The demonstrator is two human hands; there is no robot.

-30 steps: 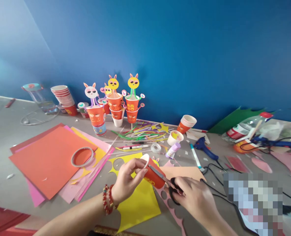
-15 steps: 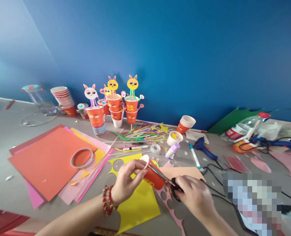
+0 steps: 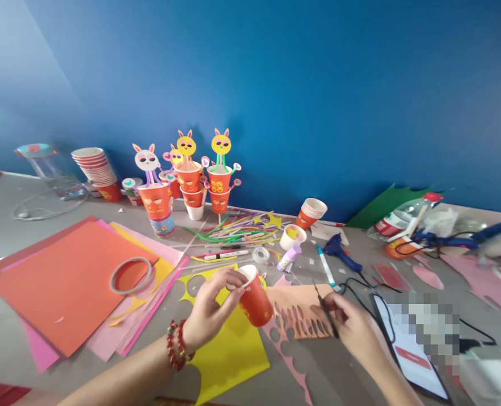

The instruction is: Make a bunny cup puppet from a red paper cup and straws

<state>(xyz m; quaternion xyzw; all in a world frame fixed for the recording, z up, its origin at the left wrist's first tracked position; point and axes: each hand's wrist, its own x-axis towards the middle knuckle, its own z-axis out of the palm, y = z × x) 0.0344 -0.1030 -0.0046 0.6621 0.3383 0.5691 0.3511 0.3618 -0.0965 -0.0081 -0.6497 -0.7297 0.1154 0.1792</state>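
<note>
My left hand [image 3: 212,304], with a red beaded bracelet at its wrist, pinches the white rim of a red paper cup [image 3: 255,299]. The cup leans to one side above a yellow paper sheet [image 3: 233,361] with round holes cut at its edge. Off to the right, my right hand [image 3: 347,321] is closed around black-handled scissors [image 3: 324,304], blades pointing up and away from the cup. Beneath them lies an orange paper sheet [image 3: 295,293] with leaf-shaped cutouts. A pink paper strip [image 3: 290,366] with round holes runs below the cup.
Rabbit-faced cup figures [image 3: 187,180] stand along the wall. Colored paper sheets [image 3: 64,282] and a tape roll [image 3: 111,282] lie left. Pipe cleaners [image 3: 233,231], a glue stick [image 3: 290,258], a glue gun [image 3: 343,254], cords, a plastic bottle [image 3: 407,217] and a tablet [image 3: 415,361] lie beyond and right.
My right hand has drawn the scissors away from the cup, to the right. The left hand still holds the cup, now more upright. The whole view has shifted slightly.
</note>
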